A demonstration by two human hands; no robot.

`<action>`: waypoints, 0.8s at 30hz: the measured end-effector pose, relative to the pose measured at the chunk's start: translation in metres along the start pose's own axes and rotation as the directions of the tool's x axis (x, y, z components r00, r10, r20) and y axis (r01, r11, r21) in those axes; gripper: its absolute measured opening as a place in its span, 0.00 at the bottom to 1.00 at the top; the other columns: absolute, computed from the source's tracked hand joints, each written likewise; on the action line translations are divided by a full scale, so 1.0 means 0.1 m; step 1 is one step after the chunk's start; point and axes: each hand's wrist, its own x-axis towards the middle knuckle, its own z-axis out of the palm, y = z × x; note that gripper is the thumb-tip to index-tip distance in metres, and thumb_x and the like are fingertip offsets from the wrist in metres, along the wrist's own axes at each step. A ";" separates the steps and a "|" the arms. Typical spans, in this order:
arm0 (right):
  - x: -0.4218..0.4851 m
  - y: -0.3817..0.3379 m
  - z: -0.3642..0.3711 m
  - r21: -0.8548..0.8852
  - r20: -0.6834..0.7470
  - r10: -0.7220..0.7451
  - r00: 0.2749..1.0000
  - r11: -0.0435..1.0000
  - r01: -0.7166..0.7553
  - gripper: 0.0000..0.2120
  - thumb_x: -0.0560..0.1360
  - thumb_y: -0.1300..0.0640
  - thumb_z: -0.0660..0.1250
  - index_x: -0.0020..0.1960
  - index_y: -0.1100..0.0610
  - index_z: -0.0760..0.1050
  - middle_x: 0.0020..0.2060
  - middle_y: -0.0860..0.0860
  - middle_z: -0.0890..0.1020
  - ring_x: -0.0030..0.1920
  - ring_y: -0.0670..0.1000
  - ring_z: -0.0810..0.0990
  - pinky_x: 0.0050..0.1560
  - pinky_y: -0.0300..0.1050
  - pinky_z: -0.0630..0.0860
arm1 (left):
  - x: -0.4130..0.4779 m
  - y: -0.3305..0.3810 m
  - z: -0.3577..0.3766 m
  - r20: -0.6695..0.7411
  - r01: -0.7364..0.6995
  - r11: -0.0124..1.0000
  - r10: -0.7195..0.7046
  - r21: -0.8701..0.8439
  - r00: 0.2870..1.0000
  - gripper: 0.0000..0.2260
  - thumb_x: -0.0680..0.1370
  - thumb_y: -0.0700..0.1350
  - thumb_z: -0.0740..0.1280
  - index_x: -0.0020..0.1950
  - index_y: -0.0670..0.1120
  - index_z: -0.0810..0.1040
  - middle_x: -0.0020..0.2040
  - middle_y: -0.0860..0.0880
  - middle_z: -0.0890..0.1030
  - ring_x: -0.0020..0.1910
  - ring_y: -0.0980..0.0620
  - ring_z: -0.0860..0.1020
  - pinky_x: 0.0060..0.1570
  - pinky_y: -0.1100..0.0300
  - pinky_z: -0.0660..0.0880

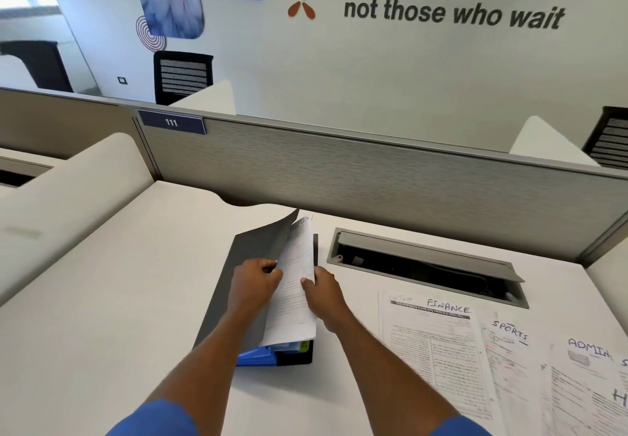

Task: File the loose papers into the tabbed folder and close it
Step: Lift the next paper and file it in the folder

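A dark grey tabbed folder lies open on the desk in front of me, with blue dividers showing at its near end. A white printed sheet stands tilted inside it. My left hand pinches the sheet's left edge together with the raised grey flap. My right hand grips the sheet's right edge. To the right lie loose papers headed FINANCE, SPORTS and ADMIN.
The white desk ends at a grey partition behind the folder. An open cable tray is sunk into the desk behind the loose papers. A curved white side panel rises at the left.
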 end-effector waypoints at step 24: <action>0.17 0.28 0.31 -0.081 -0.052 0.122 0.991 0.989 -0.126 0.16 0.77 0.64 0.63 0.65 0.60 0.73 0.64 0.57 0.76 0.61 0.56 0.78 0.56 0.47 0.81 | 0.01 -0.13 0.27 0.028 -0.025 1.000 0.025 0.003 0.999 0.09 0.76 0.45 0.67 0.52 0.45 0.84 0.48 0.49 0.85 0.36 0.59 0.79 0.35 0.70 0.75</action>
